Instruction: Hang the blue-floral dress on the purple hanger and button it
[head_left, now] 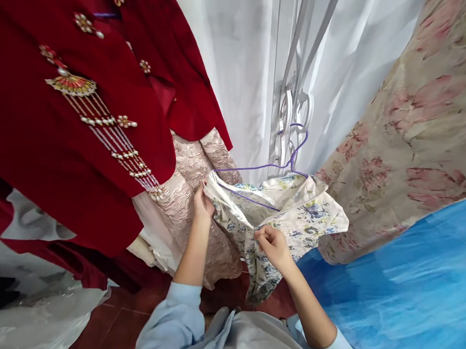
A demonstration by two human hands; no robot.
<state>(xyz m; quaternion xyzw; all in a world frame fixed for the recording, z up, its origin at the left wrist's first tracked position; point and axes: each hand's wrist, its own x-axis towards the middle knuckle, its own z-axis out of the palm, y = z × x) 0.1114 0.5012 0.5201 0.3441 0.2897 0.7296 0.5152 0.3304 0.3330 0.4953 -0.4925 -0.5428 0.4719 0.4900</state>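
Note:
A white floral blouse (310, 217) with blue and yellow flowers hangs on a purple wire hanger (257, 168). The hanger's hook is caught among white metal loops (288, 109). My left hand (204, 203) is closed on the blouse's shoulder edge at the left. My right hand (272, 243) pinches the front of the blouse at the bottom of its neckline. The neckline gapes between my hands, and the lower part of the blouse hangs below my right hand.
At the left hangs a red velvet garment (133, 114) with beaded ornaments, over a pink textured garment (191, 163). A beige floral garment (417, 102) and bright blue fabric (408, 293) are at the right. White curtain (234, 47) covers the back; the floor (105, 320) is red tile.

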